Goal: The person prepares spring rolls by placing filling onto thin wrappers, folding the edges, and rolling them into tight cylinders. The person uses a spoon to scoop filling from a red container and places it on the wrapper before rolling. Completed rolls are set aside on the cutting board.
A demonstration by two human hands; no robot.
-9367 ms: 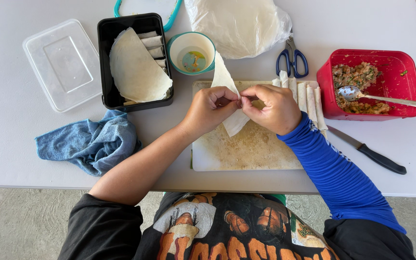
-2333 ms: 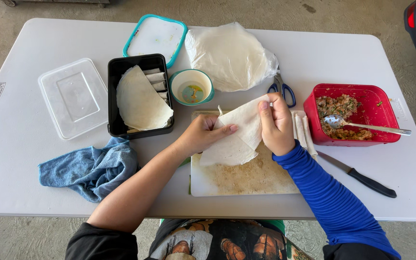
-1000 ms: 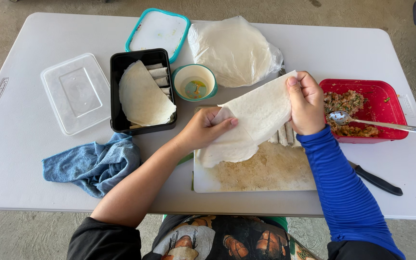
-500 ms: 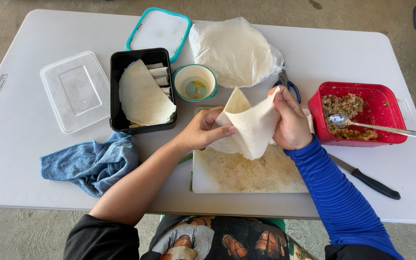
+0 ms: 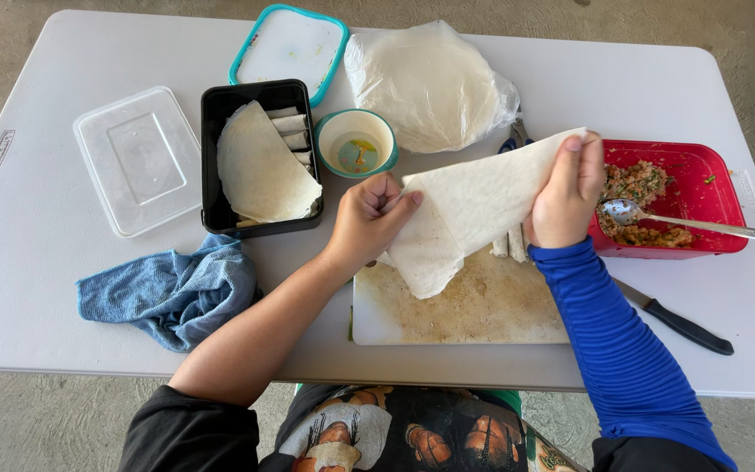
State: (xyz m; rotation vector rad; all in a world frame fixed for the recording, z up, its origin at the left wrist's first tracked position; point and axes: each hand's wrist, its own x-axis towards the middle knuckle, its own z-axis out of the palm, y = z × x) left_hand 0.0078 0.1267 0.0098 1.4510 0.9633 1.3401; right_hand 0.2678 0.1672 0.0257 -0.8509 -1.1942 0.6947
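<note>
From the head view, half a second ago I had the thin, pale, floppy pastry wrapper sheet (image 5: 474,205) bunched and folded between my hands near the frame's centre; now I have drawn my hands apart and it is stretched out flat again, so I judge the sheet is peeled free and opened. My left hand (image 5: 369,218) pinches its lower-left edge and my right hand (image 5: 565,192) grips its upper-right corner, both closed on it. Its long axis runs diagonally, from lower left up to upper right, and a loose flap hangs down toward the stained white cutting board (image 5: 474,306) below. It is held in the air, left of the red plastic tub of filling (image 5: 718,188)
</note>
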